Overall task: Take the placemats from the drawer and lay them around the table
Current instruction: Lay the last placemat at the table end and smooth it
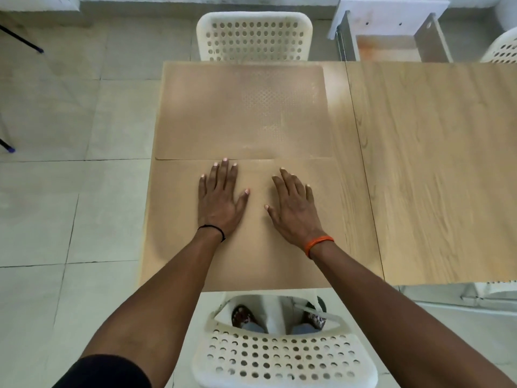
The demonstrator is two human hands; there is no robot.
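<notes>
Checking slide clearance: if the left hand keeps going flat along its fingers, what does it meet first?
The left hand lies flat on the near placemat, fingers pointing away. Almost at once it would meet the near edge of the far placemat; whether that edge overlaps or butts is unclear.

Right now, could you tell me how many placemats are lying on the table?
2: the near placemat lies under both flat hands; the far placemat lies beyond it, by the far chair. Stacked mats would be hidden.

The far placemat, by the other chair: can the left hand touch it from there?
Probably yes. The left hand lies flat on the near placemat, fingertips almost at the far placemat's edge, with nothing between them.
</notes>
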